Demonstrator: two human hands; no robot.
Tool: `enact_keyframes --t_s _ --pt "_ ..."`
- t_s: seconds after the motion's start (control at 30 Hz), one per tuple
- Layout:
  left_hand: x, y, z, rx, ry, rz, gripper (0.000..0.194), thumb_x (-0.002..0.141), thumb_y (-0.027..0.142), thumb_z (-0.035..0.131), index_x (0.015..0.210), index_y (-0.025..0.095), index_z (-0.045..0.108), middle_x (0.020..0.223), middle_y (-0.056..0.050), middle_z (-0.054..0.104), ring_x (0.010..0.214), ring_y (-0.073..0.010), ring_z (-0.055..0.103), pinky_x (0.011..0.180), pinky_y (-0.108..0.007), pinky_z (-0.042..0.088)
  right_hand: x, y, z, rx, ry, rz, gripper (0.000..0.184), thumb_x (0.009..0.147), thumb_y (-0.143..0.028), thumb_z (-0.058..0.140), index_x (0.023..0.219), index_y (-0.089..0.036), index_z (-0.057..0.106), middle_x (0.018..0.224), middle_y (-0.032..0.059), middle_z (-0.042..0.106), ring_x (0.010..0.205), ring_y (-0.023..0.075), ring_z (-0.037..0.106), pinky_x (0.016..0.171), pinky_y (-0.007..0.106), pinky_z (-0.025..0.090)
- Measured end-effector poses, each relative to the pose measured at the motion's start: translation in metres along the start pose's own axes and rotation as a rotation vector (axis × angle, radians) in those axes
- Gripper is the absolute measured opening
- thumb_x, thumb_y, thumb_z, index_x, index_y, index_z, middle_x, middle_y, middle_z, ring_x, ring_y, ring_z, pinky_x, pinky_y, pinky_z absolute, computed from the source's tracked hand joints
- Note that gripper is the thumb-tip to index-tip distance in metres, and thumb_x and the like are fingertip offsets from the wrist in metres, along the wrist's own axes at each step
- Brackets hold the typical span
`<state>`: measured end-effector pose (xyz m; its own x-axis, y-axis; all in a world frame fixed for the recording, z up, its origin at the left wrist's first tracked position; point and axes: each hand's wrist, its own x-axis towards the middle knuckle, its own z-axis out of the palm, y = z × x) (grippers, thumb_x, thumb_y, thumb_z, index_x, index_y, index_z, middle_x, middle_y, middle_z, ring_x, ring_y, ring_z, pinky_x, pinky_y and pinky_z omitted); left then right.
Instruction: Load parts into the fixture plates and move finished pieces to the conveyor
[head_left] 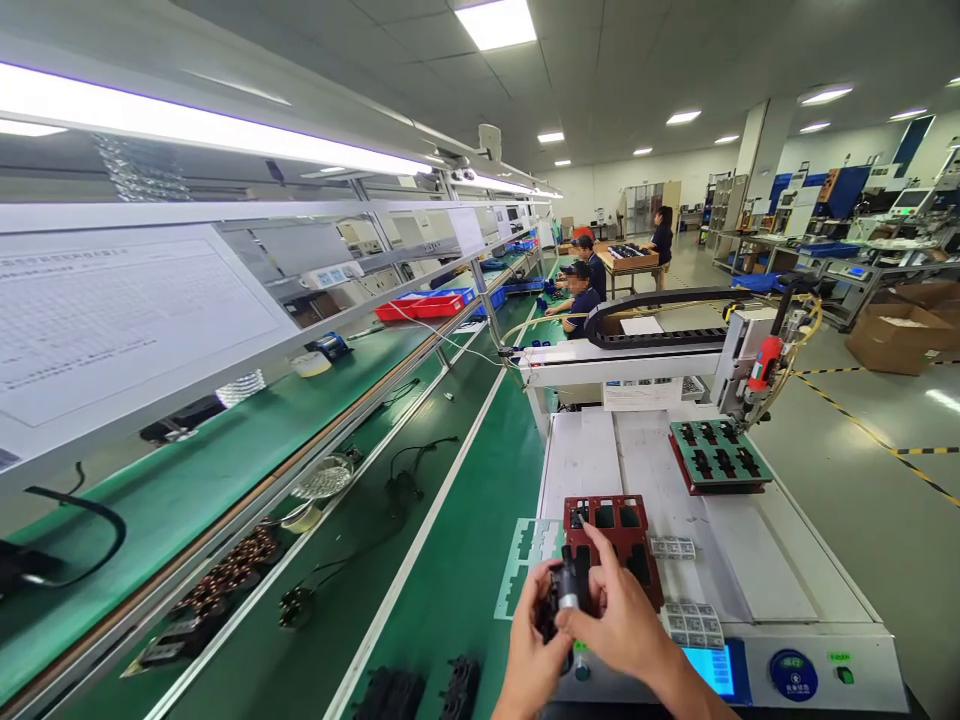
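You hold a small black part (562,592) with a pale metal end between both hands, just above the near edge of the red tray (613,540). Your left hand (531,640) cups it from below, fingers closed around the body. Your right hand (619,625) pinches it from the top — thumb and forefinger on it, forefinger stretched toward the tray.

The tray lies on the white bed of the machine (750,570). It has dark rectangular pockets; one at the far left corner seems filled, the others look open, though I cannot tell for each. My reading: you are seating the part in a near pocket. To do that well, turn the part until its outline matches the pocket, lower it straight, and press only once it sits flat. Keep the left hand under it until the right has it aligned.

A pale green stencil (529,555) lies just left of the tray, partly over the green mat (457,560). Small grey label sheets (694,620) lie just right of it. Further back a second tray holds a green board (718,455) under the machine's head (765,365) — keep your sleeves away from that side. The blue screen (712,668) is near your right wrist. Black parts (420,690) rest on the mat at left. People (581,295) work well beyond.
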<state>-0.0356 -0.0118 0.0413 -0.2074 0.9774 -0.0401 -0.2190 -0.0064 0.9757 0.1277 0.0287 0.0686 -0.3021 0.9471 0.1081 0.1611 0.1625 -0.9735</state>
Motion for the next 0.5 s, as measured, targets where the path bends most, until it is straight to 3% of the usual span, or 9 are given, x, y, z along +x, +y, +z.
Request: enact_keyframes --t_s 0.07,0.1,0.2,0.27,0.33,0.4,0.5 --pt "0.001 0.003 -0.003 -0.331 -0.01 -0.259 0.06 0.077 0.06 0.086 0.119 0.018 0.077 0.096 -0.011 0.077 0.074 -0.0213 0.069 0.063 -0.03 0.061 0.021 0.018 -0.005 0.139 -0.011 -0.038 0.08 0.095 -0.043 0.069 0.163 -0.023 0.031 0.07 -0.0042 0.066 0.061 0.022 0.064 0.059 0.032 0.048" --pt "0.001 0.005 -0.005 -0.498 -0.03 -0.359 0.061 0.079 0.063 0.083 0.117 0.016 0.077 0.088 -0.01 0.074 0.066 -0.0168 0.064 0.054 -0.025 0.057 0.034 0.031 -0.007 0.139 0.06 -0.057 0.072 0.099 -0.044 0.064 0.16 -0.021 0.034 0.074 -0.0028 0.067 0.064 0.0218 0.065 0.062 0.033 0.05" --pt "-0.001 0.011 -0.012 -0.836 -0.087 -0.488 0.058 0.08 0.057 0.086 0.116 0.012 0.077 0.078 -0.006 0.066 0.06 -0.0092 0.053 0.048 -0.015 0.05 0.073 0.078 -0.008 -0.101 0.325 -0.094 0.072 0.088 -0.039 0.07 0.154 -0.023 0.045 0.102 0.0048 0.075 0.079 0.0243 0.067 0.084 0.044 0.056" --pt "-0.003 0.012 -0.015 -0.919 -0.096 -0.518 0.059 0.078 0.054 0.089 0.119 0.014 0.076 0.073 -0.003 0.062 0.057 -0.007 0.048 0.048 -0.011 0.048 0.094 0.106 -0.005 -0.129 0.349 -0.092 0.07 0.08 -0.034 0.071 0.148 -0.024 0.054 0.109 0.0069 0.076 0.085 0.0271 0.068 0.089 0.049 0.056" --pt "-0.004 0.009 -0.017 -0.949 -0.1 -0.541 0.064 0.074 0.055 0.092 0.121 0.015 0.075 0.07 -0.001 0.06 0.056 -0.0066 0.046 0.047 -0.011 0.048 0.106 0.125 -0.001 -0.113 0.329 -0.084 0.065 0.078 -0.032 0.069 0.142 -0.024 0.06 0.098 0.0051 0.077 0.082 0.0282 0.069 0.088 0.049 0.056" --pt "-0.005 0.005 -0.018 -0.969 -0.102 -0.554 0.067 0.072 0.056 0.093 0.122 0.015 0.076 0.069 -0.001 0.059 0.054 -0.0069 0.043 0.045 -0.012 0.047 0.112 0.134 0.002 -0.106 0.315 -0.077 0.06 0.08 -0.032 0.067 0.14 -0.025 0.063 0.088 0.0028 0.076 0.079 0.028 0.069 0.086 0.048 0.056" --pt "-0.006 -0.002 -0.017 -0.942 -0.116 -0.553 0.066 0.074 0.059 0.09 0.122 0.016 0.076 0.069 -0.002 0.06 0.054 -0.0074 0.041 0.043 -0.013 0.046 0.116 0.133 0.005 -0.091 0.305 -0.075 0.057 0.079 -0.032 0.07 0.136 -0.025 0.065 0.092 0.0032 0.078 0.082 0.0273 0.07 0.087 0.046 0.056"
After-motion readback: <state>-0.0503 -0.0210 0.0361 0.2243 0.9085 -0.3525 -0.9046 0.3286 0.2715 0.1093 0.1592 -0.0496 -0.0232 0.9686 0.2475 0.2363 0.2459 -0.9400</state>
